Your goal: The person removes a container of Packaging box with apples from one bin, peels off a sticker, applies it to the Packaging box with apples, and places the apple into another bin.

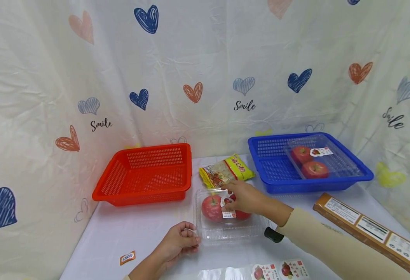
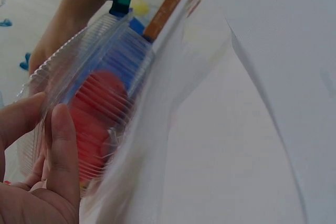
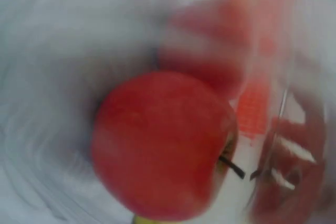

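A clear plastic clamshell box [image 1: 222,233] with two red apples [image 1: 212,208] inside stands in front of me. My left hand [image 1: 179,242] pinches its near left edge; the left wrist view shows the thumb and a finger [image 2: 64,129] at the ribbed rim. Over the lid reaches my right hand [image 1: 245,199], its spread fingers touching a white label [image 1: 229,214] with an apple picture, which they partly cover. Through the plastic, the right wrist view shows a large apple [image 3: 165,145] with its stem and a blurred second one behind.
A red basket [image 1: 142,197] stands back left. Back right, a blue basket [image 1: 278,186] holds another labelled box of apples [image 1: 314,170]. Between them lies a yellow food packet [image 1: 225,169]. A long brown carton [image 1: 369,229] lies right, label stickers [image 1: 278,270] in front, a small orange wrapper [image 1: 127,258] left.
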{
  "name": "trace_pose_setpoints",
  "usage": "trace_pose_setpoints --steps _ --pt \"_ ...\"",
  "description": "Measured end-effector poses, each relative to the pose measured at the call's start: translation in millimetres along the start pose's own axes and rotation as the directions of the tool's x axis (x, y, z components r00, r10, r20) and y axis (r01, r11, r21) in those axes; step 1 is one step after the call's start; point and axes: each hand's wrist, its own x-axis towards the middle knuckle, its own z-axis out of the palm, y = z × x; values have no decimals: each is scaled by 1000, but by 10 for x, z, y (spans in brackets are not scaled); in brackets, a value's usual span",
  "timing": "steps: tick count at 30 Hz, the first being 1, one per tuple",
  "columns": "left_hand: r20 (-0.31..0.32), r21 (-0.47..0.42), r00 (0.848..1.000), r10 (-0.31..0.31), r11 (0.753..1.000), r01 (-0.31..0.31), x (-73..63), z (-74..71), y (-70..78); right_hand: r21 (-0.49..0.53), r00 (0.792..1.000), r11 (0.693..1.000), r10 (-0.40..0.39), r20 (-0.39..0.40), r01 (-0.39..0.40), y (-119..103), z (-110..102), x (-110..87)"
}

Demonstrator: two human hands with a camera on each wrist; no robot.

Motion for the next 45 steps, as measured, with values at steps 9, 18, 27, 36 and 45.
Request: trace_pose_setpoints --steps 9,18,27,36,45 --pt "-26 10 1000 -7 1000 7 -22 -21 12 -85 977 987 121 -174 -137 115 85 72" --pt "-21 -17 1000 -8 1000 8 -48 -15 -63 98 984 979 179 21 -180 301 36 -2" --pt "-28 -21 1000 -9 1000 8 -47 11 -40 100 978 977 177 112 -188 353 -15 -68" --pt "-27 -10 1000 4 1000 -5 -38 23 -18 -19 977 989 150 152 -149 324 -81 -113" --pt "-54 -145 999 4 989 -12 -71 -52 -61 41 976 989 135 171 -144 374 -130 -135"
